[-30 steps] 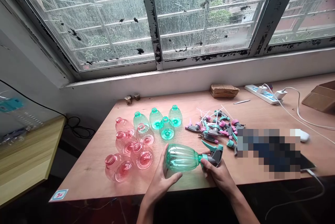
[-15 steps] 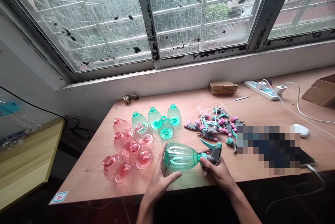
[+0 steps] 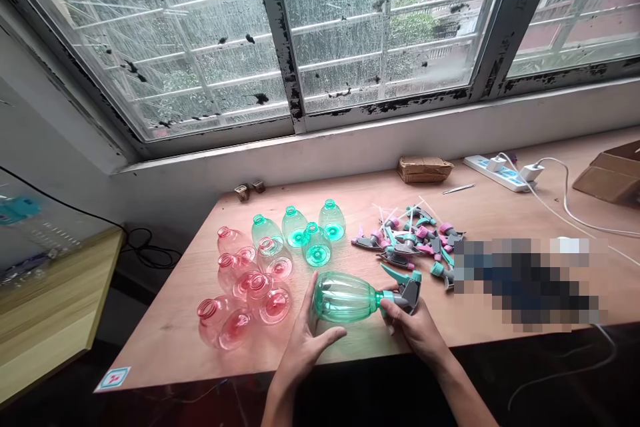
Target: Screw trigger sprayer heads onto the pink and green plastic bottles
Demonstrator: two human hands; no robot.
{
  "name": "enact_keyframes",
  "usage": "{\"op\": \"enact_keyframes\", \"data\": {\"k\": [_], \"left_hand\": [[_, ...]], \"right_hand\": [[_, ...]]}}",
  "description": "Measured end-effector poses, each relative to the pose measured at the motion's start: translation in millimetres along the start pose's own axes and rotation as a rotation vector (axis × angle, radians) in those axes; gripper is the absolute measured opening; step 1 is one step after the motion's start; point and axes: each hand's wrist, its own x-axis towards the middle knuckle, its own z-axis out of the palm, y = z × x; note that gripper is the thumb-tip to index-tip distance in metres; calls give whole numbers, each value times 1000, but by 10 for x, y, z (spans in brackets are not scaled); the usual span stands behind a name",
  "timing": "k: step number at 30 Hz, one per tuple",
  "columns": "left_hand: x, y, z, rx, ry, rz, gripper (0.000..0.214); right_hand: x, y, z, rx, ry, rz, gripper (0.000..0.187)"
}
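Left hand (image 3: 310, 340) cupped at the base of a green bottle (image 3: 345, 299), thumb spread well apart from the fingers; right hand (image 3: 415, 330) clamped at the teal collar (image 3: 387, 296) under the grey spray head (image 3: 412, 290), thumb on top. Bottle held sideways between the hands, both forearms angled inward; beyond, standing green bottles (image 3: 317, 252) and piled loose sprayers (image 3: 400, 259) on the table (image 3: 165, 340)

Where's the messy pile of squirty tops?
In the head view, the pile of spray tops lies right of the standing green bottles, beyond the right hand.
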Motion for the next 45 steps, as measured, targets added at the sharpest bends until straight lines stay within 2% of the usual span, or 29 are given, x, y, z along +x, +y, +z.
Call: {"op": "enact_keyframes", "data": {"k": [6, 11, 16, 18, 23, 30, 38, 45], "left_hand": [[4, -1, -35, 56, 33, -3, 69], [-13, 95, 2, 35, -2, -5, 82], [-21, 49, 3, -24, -30, -32, 90], [-17, 22, -10, -39, -23, -31, 88], [-6, 24, -21, 28, 18, -62, 66], [-13, 1, 3, -46, -55, -18, 89], [4, -30, -49, 63, 46, -57, 76], [-19, 5, -24, 71, 4, 9, 86]], "right_hand": [[-32, -28, -1, -62, -75, 24, 40], [-12, -24, 13, -8, -27, 17, 40], [-8, -7, 13, 5, -27, 19, 38], [-22, -7, 7, -3, -32, 29, 39], [-38, 7, -11, -23, -65, 49, 41], [1, 14, -2, -3, -2, 19, 40], [-47, -6, 28, -78, -45, 54, 45], [-15, 6, 22, -16, -50, 26, 42]]}}
